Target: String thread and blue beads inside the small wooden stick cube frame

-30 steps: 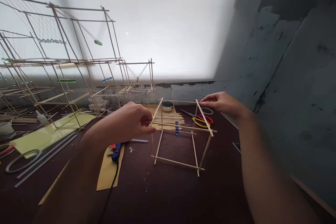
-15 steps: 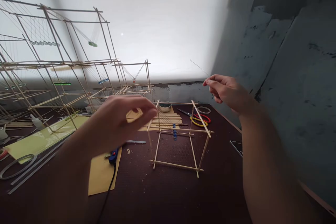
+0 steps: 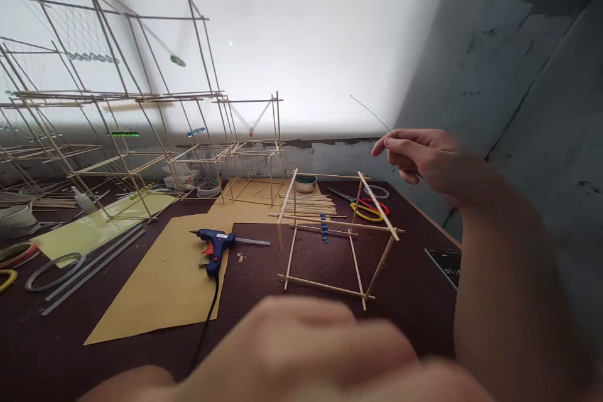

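A cube frame of thin wooden sticks [image 3: 330, 235] stands on the dark table [image 3: 292, 333], with blue beads [image 3: 324, 228] hanging inside it. Above and to the right of the frame, my right hand [image 3: 424, 160] pinches a thin thread [image 3: 370, 110] that sticks up to the left. My left hand [image 3: 306, 352] fills the bottom of the view close to the camera, blurred by motion, so its fingers cannot be made out. A blue glue gun [image 3: 215, 245] lies left of the frame on yellow paper [image 3: 164, 270].
Larger stick frames strung with beads [image 3: 117, 107] stand along the back left. Loose sticks [image 3: 308, 204], a small bowl [image 3: 305, 183] and red and yellow scissors [image 3: 365, 207] lie behind the cube. A phone [image 3: 445, 264] rests at the right edge. Tape rolls and strips lie far left.
My left hand left the cube's top corner and dropped low, close to the camera. My right hand rose from the frame's far corner, drawing the thread up.
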Tool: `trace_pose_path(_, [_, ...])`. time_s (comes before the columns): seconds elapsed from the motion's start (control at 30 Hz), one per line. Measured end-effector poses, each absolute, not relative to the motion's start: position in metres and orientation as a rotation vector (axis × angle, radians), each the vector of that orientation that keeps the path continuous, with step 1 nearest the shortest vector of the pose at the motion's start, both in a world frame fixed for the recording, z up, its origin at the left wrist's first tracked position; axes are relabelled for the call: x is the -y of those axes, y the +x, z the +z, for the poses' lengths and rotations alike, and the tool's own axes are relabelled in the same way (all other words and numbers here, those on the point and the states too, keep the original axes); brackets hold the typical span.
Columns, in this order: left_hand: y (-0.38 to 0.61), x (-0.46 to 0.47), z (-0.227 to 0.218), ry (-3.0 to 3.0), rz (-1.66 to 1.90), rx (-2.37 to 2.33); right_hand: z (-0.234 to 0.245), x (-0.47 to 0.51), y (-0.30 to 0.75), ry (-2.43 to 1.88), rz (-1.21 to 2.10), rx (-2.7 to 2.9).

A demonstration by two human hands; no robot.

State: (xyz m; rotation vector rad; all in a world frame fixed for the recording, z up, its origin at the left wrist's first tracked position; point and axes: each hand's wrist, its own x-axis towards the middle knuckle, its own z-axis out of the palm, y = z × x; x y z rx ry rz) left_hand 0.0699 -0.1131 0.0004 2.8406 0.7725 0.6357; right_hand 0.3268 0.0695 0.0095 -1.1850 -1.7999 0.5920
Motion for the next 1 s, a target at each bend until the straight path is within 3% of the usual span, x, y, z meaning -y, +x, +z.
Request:
trace_pose_path(0.23, [0.068, 0.006, -0.009, 2.632, 1.373, -1.415, 0.011, -0.058, 0.314, -1.116, 0.824, 2.097])
trace_pose_path(0.6, [0.044, -0.035, -0.01, 2.567, 0.857, -1.198, 0.011, -0.05, 0.288, -1.024, 0.802, 2.234])
trace_pose_path(1.0, [0.029, -0.047, -0.011, 2.216, 1.178, -1.045, 0.013, -0.052, 0.308, -1.032, 0.88, 2.235])
